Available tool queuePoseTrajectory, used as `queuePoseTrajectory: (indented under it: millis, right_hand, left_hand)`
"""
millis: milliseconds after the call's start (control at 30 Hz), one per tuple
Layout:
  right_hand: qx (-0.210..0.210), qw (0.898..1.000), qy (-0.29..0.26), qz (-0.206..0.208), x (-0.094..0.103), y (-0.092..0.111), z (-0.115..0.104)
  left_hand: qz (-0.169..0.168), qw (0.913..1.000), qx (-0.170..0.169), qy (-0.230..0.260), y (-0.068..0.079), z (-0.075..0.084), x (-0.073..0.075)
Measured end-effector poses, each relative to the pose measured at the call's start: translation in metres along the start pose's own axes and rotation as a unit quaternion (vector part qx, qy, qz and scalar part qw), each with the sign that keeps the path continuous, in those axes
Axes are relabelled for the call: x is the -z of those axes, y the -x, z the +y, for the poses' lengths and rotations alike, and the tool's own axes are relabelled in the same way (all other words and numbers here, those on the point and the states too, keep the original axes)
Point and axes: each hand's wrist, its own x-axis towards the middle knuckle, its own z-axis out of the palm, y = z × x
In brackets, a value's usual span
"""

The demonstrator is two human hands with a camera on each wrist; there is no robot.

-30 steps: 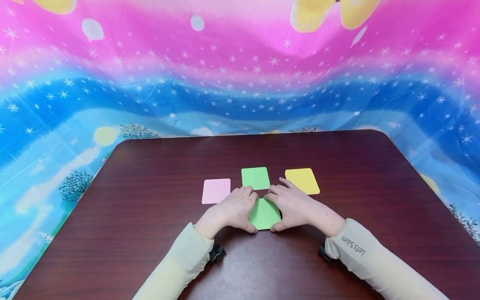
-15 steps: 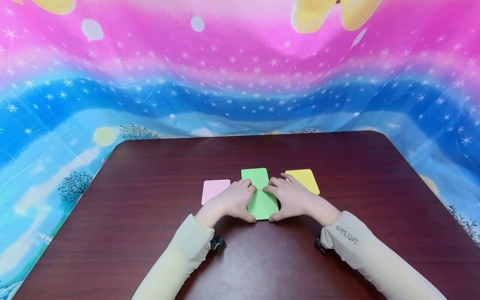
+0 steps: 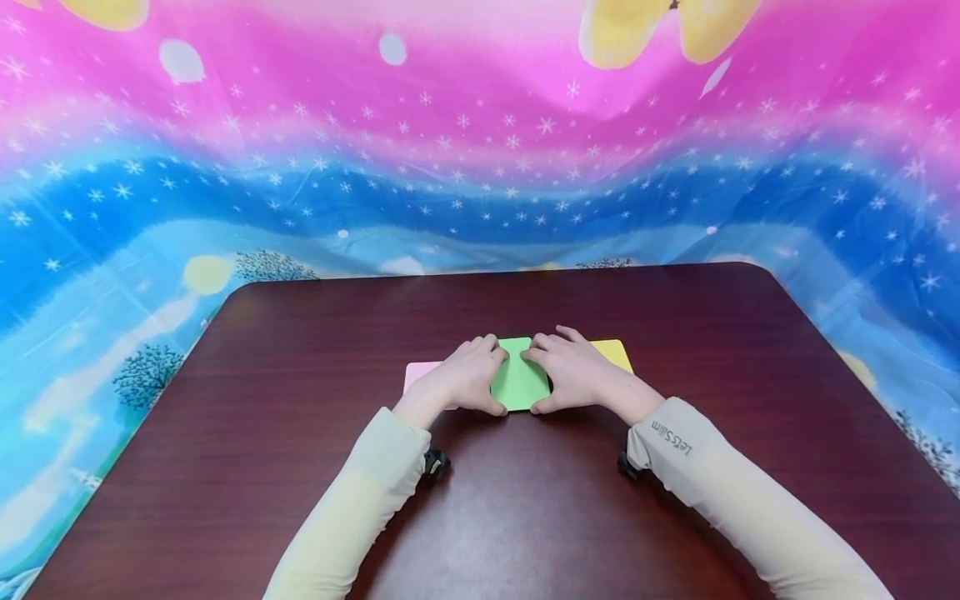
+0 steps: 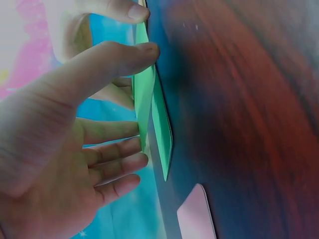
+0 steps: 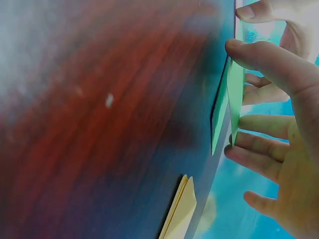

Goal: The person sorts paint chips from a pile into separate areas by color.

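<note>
Both hands hold a green square card [image 3: 521, 375] with rounded corners, one from each side. My left hand [image 3: 471, 377] has its thumb at the near corner and fingertips toward the far edge. The right hand [image 3: 576, 372] mirrors this grip, its little finger raised away. In the left wrist view, the held card sits at a slant just above a second green card [image 4: 162, 137] on the table. From the head, the held card hides most of that lower card. A pink card [image 3: 422, 375] lies partly behind the left hand. Yellow cards [image 3: 615, 353] lie partly behind the right.
Under everything is a dark reddish-brown wooden table [image 3: 315, 433] with rounded far corners. A pink and blue patterned cloth [image 3: 480, 158] hangs behind and beside it. Black wrist straps [image 3: 435, 463] show at the sleeve cuffs.
Both hands have carried the green card away from the body, from in front of the second green card to over it. The pink and yellow cards have stayed put.
</note>
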Motion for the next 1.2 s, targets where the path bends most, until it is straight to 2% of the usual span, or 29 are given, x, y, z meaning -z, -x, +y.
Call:
queuePoseTrajectory:
  millis: [500,967,1200]
  right_hand:
    - [-0.011,1.000,-0.006,0.005,-0.003,-0.019,0.012]
    - [-0.024,0.999,-0.005,-0.026,-0.004,-0.029,0.019]
    - [-0.027,0.999,-0.003,-0.035,-0.004,-0.033,0.021]
  left_hand:
    - [-0.007,0.9996,0.023,0.013,-0.014,-0.020,-0.001]
    - [-0.043,0.9977,0.046,0.027,-0.025,-0.026,0.004]
    - [-0.047,0.9974,0.049,0.024,-0.029,-0.027,0.004]
